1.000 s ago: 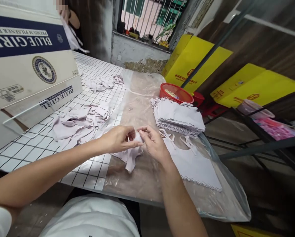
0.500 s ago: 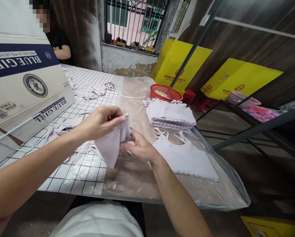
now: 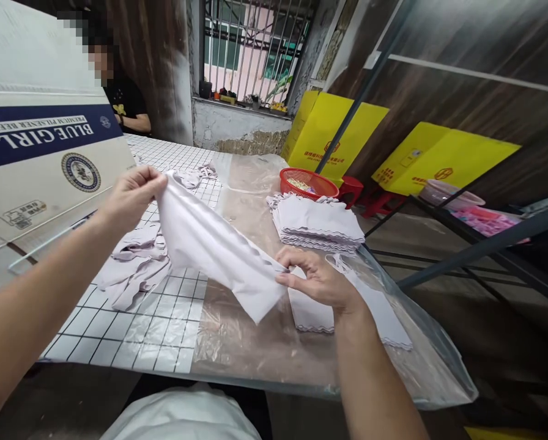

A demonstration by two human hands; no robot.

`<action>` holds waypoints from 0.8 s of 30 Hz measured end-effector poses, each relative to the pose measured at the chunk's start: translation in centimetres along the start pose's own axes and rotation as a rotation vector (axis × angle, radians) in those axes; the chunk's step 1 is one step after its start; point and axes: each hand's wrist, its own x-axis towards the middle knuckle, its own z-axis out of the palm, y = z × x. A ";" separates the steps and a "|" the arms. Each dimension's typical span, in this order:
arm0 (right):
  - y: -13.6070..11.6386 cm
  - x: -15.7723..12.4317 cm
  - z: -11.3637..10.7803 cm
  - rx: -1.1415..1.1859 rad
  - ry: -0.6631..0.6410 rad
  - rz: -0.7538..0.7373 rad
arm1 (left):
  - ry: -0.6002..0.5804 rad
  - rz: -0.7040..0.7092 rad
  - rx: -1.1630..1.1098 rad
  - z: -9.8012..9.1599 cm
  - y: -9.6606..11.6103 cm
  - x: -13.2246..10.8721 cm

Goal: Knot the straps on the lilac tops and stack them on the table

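Stretched between my two hands is a pale lilac camisole top (image 3: 214, 244), held up off the table. My left hand (image 3: 139, 186) is closed on its upper left corner. At the other end, my right hand (image 3: 317, 278) pinches the fabric between thumb and fingers. Beneath my right forearm and hand lies a flat camisole (image 3: 379, 308) with thin straps, partly hidden by them. Behind it rises a neat stack of camisoles (image 3: 317, 223) with wavy hems. A loose heap of the same fabric (image 3: 134, 263) lies below my left hand.
A cardboard beer box (image 3: 49, 159) stands at the left. Beyond the stack sits a red basket (image 3: 308, 183). A slanted metal bar (image 3: 480, 244) crosses the right side. Yellow boxes (image 3: 338, 134) stand behind, and a person in black (image 3: 129, 104) is at the far left.
My hands have moved apart, left hand to the left and up, right hand to the right. The camisole, bunched between them before, is now spread out. The view has shifted slightly.
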 end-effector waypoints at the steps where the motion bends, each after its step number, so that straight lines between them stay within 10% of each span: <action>1: -0.1 0.4 -0.5 -0.125 -0.042 0.007 | -0.012 -0.048 0.010 -0.1 -1.2 0.2; 9: 1.2 1.7 -0.5 -0.779 0.201 0.058 | -0.360 -0.029 0.132 -2.3 -4.7 0.2; 14: 2.5 -3.6 5.1 -0.651 -0.167 0.130 | -0.867 -0.070 0.617 -7.1 -6.5 -5.3; 17: 2.1 -5.2 6.5 -0.497 -0.311 0.171 | -0.958 -0.001 0.801 -8.6 -7.3 -8.4; 24: 4.3 2.2 6.2 -0.403 0.005 0.142 | -0.832 0.318 0.819 -2.7 -9.5 -11.6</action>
